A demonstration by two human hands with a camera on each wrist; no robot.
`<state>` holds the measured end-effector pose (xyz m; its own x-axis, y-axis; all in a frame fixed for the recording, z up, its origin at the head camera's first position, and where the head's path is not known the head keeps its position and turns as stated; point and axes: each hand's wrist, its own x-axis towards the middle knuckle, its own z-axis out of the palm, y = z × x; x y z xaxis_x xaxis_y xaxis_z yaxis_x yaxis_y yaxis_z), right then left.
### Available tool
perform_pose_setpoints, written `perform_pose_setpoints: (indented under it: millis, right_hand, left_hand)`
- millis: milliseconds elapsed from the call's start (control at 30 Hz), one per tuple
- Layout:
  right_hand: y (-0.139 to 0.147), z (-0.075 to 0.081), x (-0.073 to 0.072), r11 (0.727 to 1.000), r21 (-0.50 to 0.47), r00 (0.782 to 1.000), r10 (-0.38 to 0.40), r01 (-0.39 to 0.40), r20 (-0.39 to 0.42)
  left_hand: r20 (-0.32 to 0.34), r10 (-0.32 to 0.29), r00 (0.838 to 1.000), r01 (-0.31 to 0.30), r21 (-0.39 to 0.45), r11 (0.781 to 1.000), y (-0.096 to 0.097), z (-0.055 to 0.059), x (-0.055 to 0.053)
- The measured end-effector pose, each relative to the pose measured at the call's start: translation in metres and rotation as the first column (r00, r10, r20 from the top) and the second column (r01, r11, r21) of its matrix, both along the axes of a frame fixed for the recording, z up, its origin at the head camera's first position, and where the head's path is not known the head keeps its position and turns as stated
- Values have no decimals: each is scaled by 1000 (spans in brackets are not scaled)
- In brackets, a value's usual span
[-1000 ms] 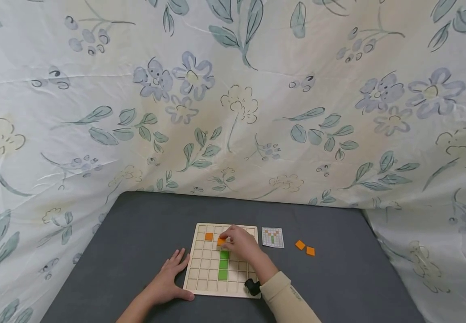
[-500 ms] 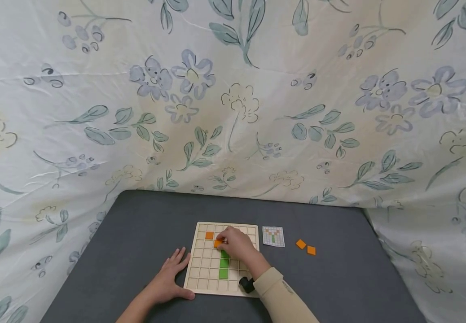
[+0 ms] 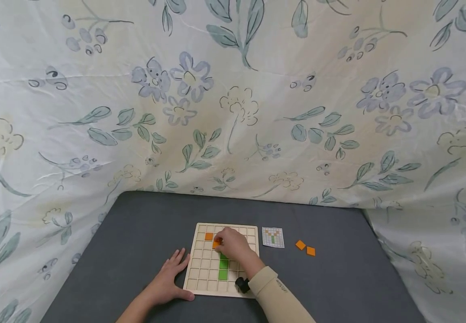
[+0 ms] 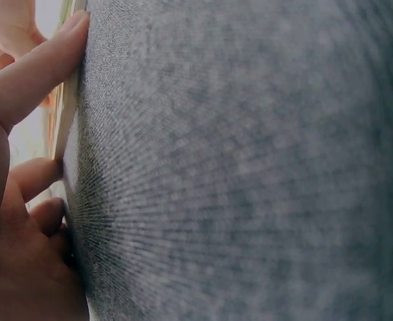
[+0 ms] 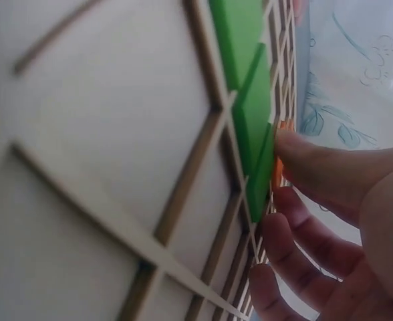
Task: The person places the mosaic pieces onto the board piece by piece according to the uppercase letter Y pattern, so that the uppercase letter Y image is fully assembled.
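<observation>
Tile (image 3: 215, 245), orange, sits over the board (image 3: 200, 274), diagonally between seated orange square (image 3: 208, 236) and green column (image 3: 223, 264), pinched by the nearer right hand (image 3: 235, 244) as grip, left hand (image 3: 169, 278) spread alongside.

my right hand (image 3: 234, 244) partly hides an orange tile (image 3: 216, 245) and the board (image 3: 202, 273); the head view's edge crops my sleeve (image 3: 278, 300), its lettering (image 3: 282, 285) too small to read.
</observation>
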<state>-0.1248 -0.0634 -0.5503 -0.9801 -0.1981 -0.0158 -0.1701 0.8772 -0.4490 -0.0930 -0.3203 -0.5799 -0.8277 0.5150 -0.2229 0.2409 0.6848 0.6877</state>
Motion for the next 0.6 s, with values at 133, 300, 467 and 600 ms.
perform_pose_setpoints:
  millis: [133,300,467,600]
  right_hand:
    - [3,2,2,999,-33,1000,-12,12,1]
    - [10,6,5,996,-81,1000,-27,27,-3]
    - [16,13,12,995,-96,999,-28,25,-27]
    - [21,18,21,993,-119,999,-26,21,-44]
  left_hand:
    - [-2,-3,1000,3,-4,1000,-1,-1,0]
    - [-14,-9,1000,8,-10,1000,-2,-1,0]
    - [-15,-22,1000,22,-1,1000,-2,0,0]
    - [-10,-26,1000,26,6,1000,-3,1,1]
